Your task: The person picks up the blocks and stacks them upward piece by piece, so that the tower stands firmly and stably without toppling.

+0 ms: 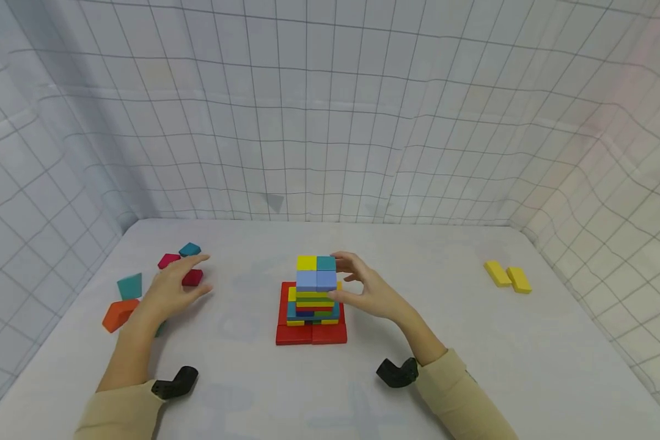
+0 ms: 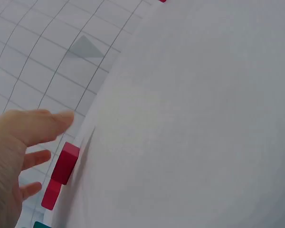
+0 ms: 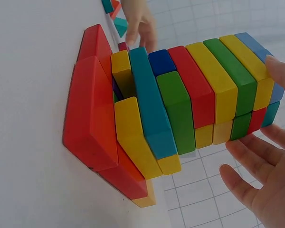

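A tower of coloured blocks [image 1: 313, 293] stands mid-table on a red base [image 1: 310, 334]; its top layer is yellow, teal and two light blue blocks. My right hand [image 1: 348, 278] is at the tower's right side, fingers relaxed, fingertips touching the upper blocks. In the right wrist view the tower [image 3: 180, 104] fills the frame and my right hand [image 3: 266, 156] lies along its top end, one fingertip on the edge. My left hand [image 1: 178, 284] is spread flat at the left, beside a magenta block [image 1: 197, 278], holding nothing. The left wrist view shows my left hand [image 2: 19, 156] next to that magenta block [image 2: 65, 162].
Loose blocks lie at the left: a second magenta one [image 1: 168, 260], a teal one [image 1: 189, 249], a teal tile [image 1: 129, 285] and an orange block [image 1: 119, 314]. Two yellow blocks [image 1: 508, 276] lie at the far right. A gridded cloth wall [image 1: 330, 122] surrounds the white table [image 1: 242, 379].
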The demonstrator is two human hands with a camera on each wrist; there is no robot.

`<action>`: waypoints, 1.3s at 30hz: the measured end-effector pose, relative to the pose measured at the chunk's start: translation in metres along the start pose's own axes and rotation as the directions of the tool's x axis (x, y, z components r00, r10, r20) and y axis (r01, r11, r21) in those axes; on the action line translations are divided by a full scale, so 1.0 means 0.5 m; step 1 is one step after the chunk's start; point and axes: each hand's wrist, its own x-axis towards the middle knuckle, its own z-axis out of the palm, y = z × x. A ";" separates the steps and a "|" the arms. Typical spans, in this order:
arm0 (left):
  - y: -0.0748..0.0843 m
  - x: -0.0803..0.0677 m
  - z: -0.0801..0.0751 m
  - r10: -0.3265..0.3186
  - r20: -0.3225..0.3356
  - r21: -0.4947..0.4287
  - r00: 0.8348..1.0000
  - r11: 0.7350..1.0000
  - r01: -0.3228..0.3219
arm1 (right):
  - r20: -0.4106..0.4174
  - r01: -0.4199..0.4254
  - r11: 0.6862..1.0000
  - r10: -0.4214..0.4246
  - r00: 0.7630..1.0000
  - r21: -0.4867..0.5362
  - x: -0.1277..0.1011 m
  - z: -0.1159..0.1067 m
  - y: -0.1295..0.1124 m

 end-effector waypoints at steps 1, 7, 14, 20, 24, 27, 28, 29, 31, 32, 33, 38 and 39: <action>-0.008 -0.005 -0.003 -0.020 0.015 0.022 1.000 1.000 0.020 | -0.001 -0.002 1.000 0.002 1.000 -0.001 0.000 0.000 0.001; -0.033 -0.018 -0.006 -0.035 0.016 0.049 0.999 0.998 0.035 | 0.000 0.002 1.000 -0.002 1.000 0.010 0.000 0.000 0.002; -0.020 -0.012 0.006 0.007 -0.034 -0.062 0.999 0.998 -0.009 | -0.001 -0.002 1.000 0.002 1.000 -0.006 0.002 0.000 0.004; 0.066 0.023 0.032 0.102 -0.147 -0.213 0.984 0.968 -0.132 | 0.003 -0.001 1.000 0.001 1.000 0.001 -0.001 0.000 0.003; 0.151 0.050 0.036 0.156 -0.185 -0.286 0.970 0.936 -0.205 | 0.003 0.000 1.000 0.000 1.000 0.008 -0.002 0.000 0.001; 0.208 0.066 0.040 0.192 -0.204 -0.345 0.960 0.903 -0.255 | 0.003 -0.002 1.000 0.002 1.000 0.007 -0.002 -0.001 0.002; 0.224 0.070 0.042 0.203 -0.212 -0.358 0.956 0.894 -0.269 | 0.003 -0.001 1.000 0.001 1.000 0.007 -0.002 -0.001 0.002; 0.238 0.074 0.045 0.215 -0.218 -0.373 0.952 0.883 -0.285 | 0.004 0.000 1.000 0.000 1.000 0.009 -0.002 -0.001 0.003; 0.264 0.080 0.049 0.234 -0.219 -0.394 0.947 0.867 -0.306 | 0.006 0.000 1.000 0.000 1.000 0.012 -0.002 -0.001 0.003; 0.275 0.082 0.050 0.240 -0.214 -0.402 0.947 0.862 -0.310 | 0.005 0.000 1.000 0.000 1.000 0.012 -0.002 -0.001 0.003; 0.285 0.085 0.051 0.246 -0.205 -0.410 0.947 0.857 -0.311 | 0.005 -0.002 1.000 0.001 1.000 0.013 -0.002 -0.001 0.003; 0.313 0.092 0.055 0.261 -0.153 -0.433 0.953 0.849 -0.302 | 0.002 0.003 1.000 -0.003 1.000 0.011 -0.001 -0.002 0.002; 0.314 0.094 0.056 0.269 -0.147 -0.441 0.952 0.844 -0.306 | 0.003 0.006 1.000 -0.006 1.000 0.011 -0.001 -0.002 0.002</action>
